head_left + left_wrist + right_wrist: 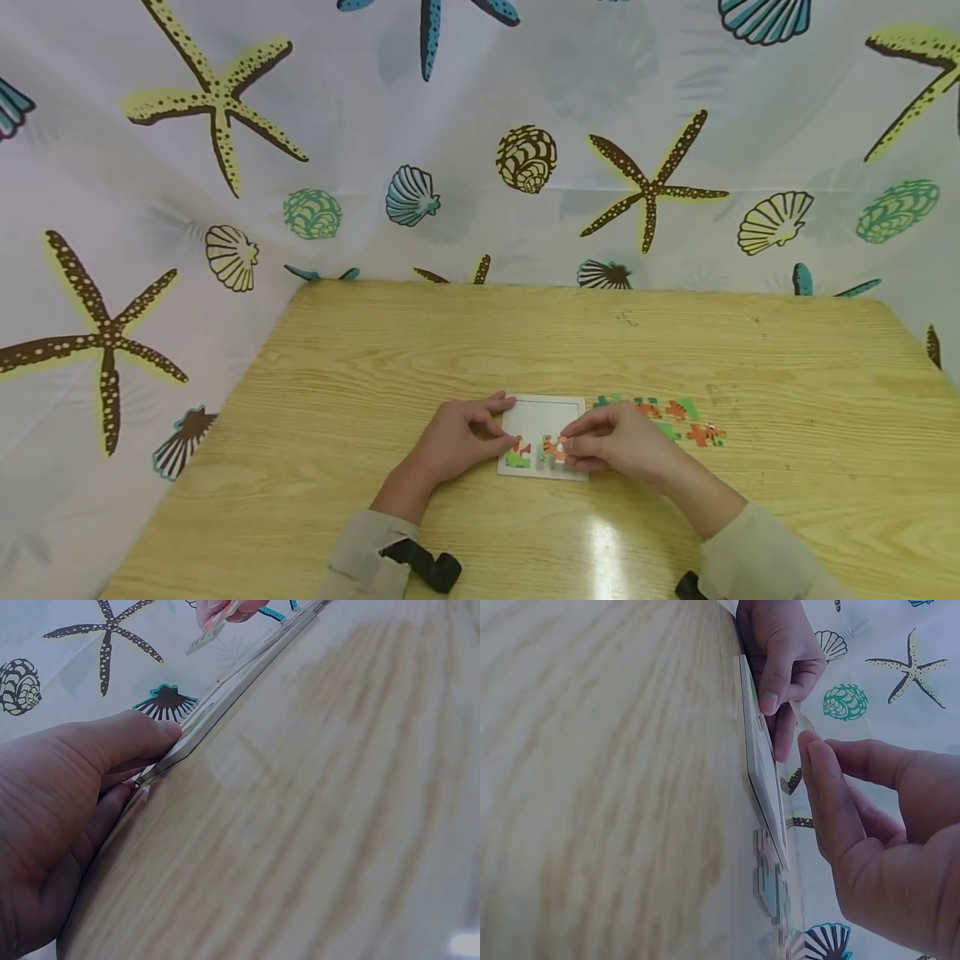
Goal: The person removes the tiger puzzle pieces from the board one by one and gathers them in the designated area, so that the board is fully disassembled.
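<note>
A white puzzle tray (543,402) lies on the table with one green-and-orange puzzle piece (517,457) in its near left corner. My left hand (461,433) holds the tray's left side, its thumb at that piece and other fingers along the edge. The left wrist view shows the left thumb (150,735) over the tray's rim. Above the near right part of the tray, my right hand (626,437) pinches an orange jigsaw piece (553,448) between thumb and fingertips. In the right wrist view the right fingers (829,787) mostly hide that piece.
Several loose jigsaw pieces (705,434), orange and green, lie on the wooden table (375,350) to the right of the tray, partly behind my right hand. A white curtain (480,108) printed with starfish and shells hangs behind the table and along its left side.
</note>
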The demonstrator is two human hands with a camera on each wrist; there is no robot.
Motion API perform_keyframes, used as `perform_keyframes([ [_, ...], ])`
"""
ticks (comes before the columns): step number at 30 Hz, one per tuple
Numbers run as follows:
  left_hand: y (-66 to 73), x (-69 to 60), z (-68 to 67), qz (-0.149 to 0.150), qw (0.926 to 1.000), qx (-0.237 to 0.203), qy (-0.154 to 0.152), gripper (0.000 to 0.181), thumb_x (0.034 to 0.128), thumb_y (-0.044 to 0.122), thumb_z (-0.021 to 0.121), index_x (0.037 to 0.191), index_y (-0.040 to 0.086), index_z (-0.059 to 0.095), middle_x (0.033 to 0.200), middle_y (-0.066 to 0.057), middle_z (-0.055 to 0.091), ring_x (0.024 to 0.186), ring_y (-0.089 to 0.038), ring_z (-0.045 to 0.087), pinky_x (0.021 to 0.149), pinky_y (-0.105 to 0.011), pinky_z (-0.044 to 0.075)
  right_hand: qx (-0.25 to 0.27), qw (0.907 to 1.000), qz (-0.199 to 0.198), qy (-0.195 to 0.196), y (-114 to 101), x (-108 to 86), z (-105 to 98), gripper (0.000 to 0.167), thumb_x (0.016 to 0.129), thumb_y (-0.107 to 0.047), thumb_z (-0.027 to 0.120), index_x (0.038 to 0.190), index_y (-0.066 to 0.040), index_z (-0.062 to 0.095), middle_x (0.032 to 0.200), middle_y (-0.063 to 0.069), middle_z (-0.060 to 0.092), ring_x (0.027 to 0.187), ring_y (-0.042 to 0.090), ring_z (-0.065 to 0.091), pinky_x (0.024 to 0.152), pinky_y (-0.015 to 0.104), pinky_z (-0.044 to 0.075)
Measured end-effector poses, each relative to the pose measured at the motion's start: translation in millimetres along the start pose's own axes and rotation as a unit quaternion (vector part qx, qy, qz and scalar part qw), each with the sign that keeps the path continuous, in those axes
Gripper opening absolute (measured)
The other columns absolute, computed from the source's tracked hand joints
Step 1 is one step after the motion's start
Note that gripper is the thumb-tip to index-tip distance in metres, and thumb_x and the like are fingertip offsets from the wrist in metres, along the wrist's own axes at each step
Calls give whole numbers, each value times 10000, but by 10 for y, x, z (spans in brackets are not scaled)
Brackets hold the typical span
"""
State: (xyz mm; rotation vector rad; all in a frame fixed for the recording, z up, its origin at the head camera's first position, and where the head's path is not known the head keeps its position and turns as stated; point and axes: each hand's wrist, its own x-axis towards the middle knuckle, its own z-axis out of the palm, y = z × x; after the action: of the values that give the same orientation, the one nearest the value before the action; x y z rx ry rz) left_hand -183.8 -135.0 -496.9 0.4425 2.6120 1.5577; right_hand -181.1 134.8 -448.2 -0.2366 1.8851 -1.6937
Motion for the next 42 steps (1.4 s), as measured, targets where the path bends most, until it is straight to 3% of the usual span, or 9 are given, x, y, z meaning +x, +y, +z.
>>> perform_keyframes([
  [22, 14, -2, 7, -76, 9999, -106, -17, 143, 853, 79, 865, 748, 122, 778, 1368, -39, 687, 1433, -246, 510, 1142, -433, 460, -361, 9990, -271, 54, 63, -228, -283, 288, 990, -27, 691, 1212, 154, 666, 1084, 147, 738, 950, 184, 755, 867, 363, 633],
  [31, 29, 3, 3, -147, 9999, -80, 3, 132, 849, 85, 869, 756, 127, 785, 1359, -24, 694, 1432, -233, 513, 1151, -433, 450, -341, 9991, -258, 23, 109, -301, -402, 296, 998, -3, 672, 1225, 184, 643, 1043, 148, 748, 946, 202, 760, 846, 344, 635],
  [42, 18, 0, 9, -128, 9999, -99, -22, 170, 855, 81, 863, 732, 121, 753, 1360, -31, 695, 1439, -242, 505, 1173, -446, 427, -477, 9982, 36, 362, 115, -433, -529, 306, 1004, -3, 659, 1257, 167, 635, 1086, 139, 740, 965, 207, 757, 863, 354, 634],
])
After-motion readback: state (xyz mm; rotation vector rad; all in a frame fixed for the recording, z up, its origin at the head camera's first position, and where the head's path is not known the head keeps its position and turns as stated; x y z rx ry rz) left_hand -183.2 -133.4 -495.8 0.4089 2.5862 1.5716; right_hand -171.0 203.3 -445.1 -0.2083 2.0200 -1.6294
